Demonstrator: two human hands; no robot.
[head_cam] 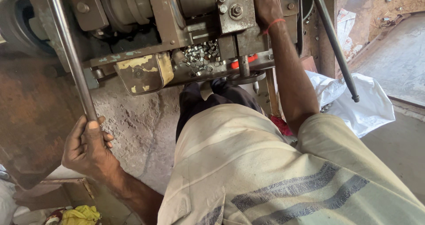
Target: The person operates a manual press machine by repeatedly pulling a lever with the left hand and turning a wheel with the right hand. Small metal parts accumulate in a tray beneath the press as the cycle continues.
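Note:
My left hand [86,146] is wrapped around the lower end of a long steel rod [68,52] that slopes up to the top left. My right hand [266,4] reaches up onto the grey metal machine [177,21], resting by a bolted block [235,10]; what its fingers hold is hidden. An orange thread circles that wrist. Several small shiny metal pieces [201,56] lie piled on the machine's ledge just left of my right arm. My pale striped shirt fills the lower right.
A second dark lever rod [334,43] slants down at the right, ending over a white sack [354,101]. A rusty metal plate [31,114] stands at the left. Yellow cloth [79,215] lies at the bottom left. The floor is rough concrete [133,123].

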